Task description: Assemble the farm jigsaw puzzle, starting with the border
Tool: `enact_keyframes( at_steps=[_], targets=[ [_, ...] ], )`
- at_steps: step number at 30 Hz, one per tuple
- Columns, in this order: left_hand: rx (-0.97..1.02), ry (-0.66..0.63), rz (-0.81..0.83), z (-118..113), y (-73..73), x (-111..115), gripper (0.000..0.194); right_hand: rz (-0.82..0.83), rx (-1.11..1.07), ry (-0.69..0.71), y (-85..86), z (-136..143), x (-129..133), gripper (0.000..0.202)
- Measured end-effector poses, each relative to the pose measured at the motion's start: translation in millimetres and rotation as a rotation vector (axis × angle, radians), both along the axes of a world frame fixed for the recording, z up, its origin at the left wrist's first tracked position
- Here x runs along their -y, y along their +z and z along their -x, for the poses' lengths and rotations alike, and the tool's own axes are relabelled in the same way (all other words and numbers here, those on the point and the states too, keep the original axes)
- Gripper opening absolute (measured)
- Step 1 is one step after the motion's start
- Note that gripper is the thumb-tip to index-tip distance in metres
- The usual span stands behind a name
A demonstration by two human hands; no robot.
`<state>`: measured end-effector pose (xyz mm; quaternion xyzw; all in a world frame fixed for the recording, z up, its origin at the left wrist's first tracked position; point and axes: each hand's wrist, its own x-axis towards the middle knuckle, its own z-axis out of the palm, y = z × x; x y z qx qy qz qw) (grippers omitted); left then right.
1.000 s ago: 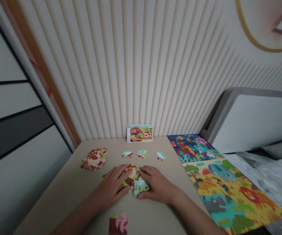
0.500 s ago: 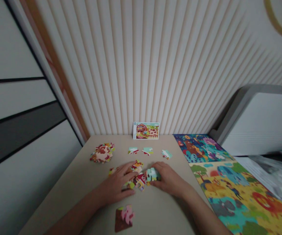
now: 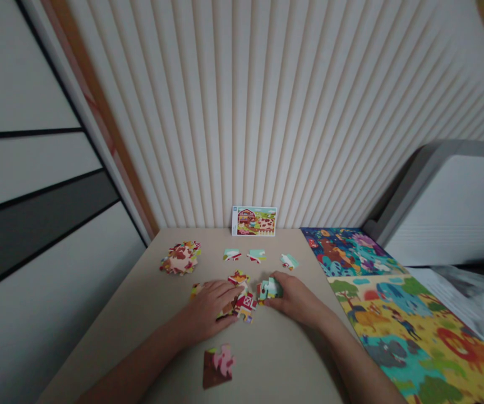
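My left hand (image 3: 210,310) lies palm down over a pile of jigsaw pieces (image 3: 245,303), fingers stretched out across them. Part of that pile is hidden under the hand. To its right, my right hand (image 3: 296,297) grips light blue jigsaw pieces (image 3: 269,288) between thumb and fingers; how many are in the grip I cannot tell. Nearer me lies a brown and pink jigsaw section (image 3: 218,367). Beyond the hands are three separate pale blue pieces: a left one (image 3: 232,255), a middle one (image 3: 256,256) and a right one (image 3: 289,261).
A second heap of pieces (image 3: 181,258) sits at the table's back left. Against the ribbed wall leans a farm picture card (image 3: 254,221). Two finished-looking puzzles, a dark blue one (image 3: 351,251) and a yellow animal one (image 3: 410,336), cover the right side.
My right hand has drawn slightly away from the pile with the light blue pieces, leaving a small gap. My left hand has slid a little across the pile. The camera view has shifted slightly.
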<state>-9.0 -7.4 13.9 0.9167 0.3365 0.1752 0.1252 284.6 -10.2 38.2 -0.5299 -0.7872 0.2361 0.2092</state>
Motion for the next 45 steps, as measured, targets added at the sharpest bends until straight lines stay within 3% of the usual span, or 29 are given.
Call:
enact_keyframes(
  at_steps=[9, 15, 23, 28, 31, 35, 40, 45],
  targets=[
    [0.013, -0.104, -0.050, -9.3, 3.8, 2.4, 0.055, -0.025, -0.043, -0.089, 3.3, -3.4, -3.1, 0.030],
    [0.025, -0.073, -0.098, -9.8, 5.2, 3.6, 0.048, 0.057, -0.327, -0.170, 3.2, -2.3, -10.4, 0.042],
    [0.197, 0.116, -0.254, -9.6, -5.7, 0.4, 0.054, 0.196, -0.781, -0.163, -5.8, 7.1, -15.9, 0.044],
    [0.297, 0.209, -0.290, -7.9, -6.1, -1.7, 0.052, 0.276, -0.863, -0.104, -3.7, 12.6, -12.1, 0.044],
    [0.327, 0.230, -0.306, -6.5, -5.5, -1.5, 0.050, 0.249, -0.826, -0.112, -5.2, 13.1, -11.9, 0.046],
    [0.361, 0.230, -0.351, -3.8, -7.2, -0.6, 0.050, 0.085, -0.645, -0.115, -5.5, 13.6, -8.9, 0.048],
    [0.378, 0.258, -0.385, -1.6, -6.4, -1.2, 0.048, 0.084, -0.442, 0.048, -3.1, 19.4, 3.5, 0.056],
    [0.375, 0.283, -0.362, -2.4, -3.0, -2.6, 0.048, 0.034, -0.099, 0.191, -7.0, 18.9, 9.7, 0.083]
  ],
)
